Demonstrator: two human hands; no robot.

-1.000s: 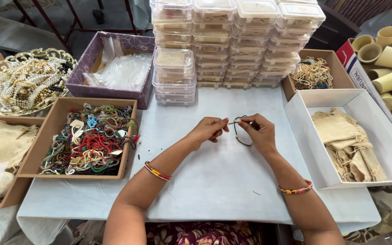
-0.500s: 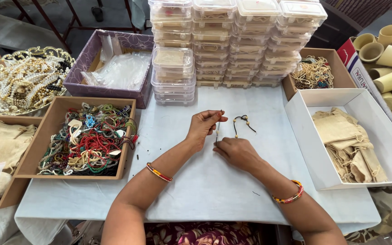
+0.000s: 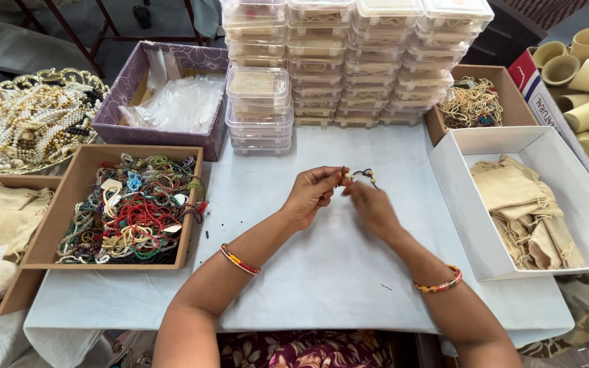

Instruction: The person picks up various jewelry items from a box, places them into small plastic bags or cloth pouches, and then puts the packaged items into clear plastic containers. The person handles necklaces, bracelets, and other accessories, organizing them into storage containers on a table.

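Here both hands, left (image 3: pixel 311 194) and right (image 3: pixel 373 204), pinch a small beaded cord (image 3: pixel 363 176) above the surface (image 3: pixel 335 272), not yet boxed.

I see a table (image 3: pixel 322 272) covered in a pale cloth. On its far edge stand stacks of clear plastic boxes (image 3: pixel 356 61), with a shorter stack (image 3: pixel 259 109) in front. At my left sit a purple box of clear bags (image 3: pixel 165 99) and a brown tray of mixed coloured bead strings (image 3: pixel 127 208). At my right lie a brown box of pale beads (image 3: pixel 475 102) and a white box of beige cloth pouches (image 3: pixel 526 204). A few tiny specks (image 3: pixel 384 287) dot the cloth.
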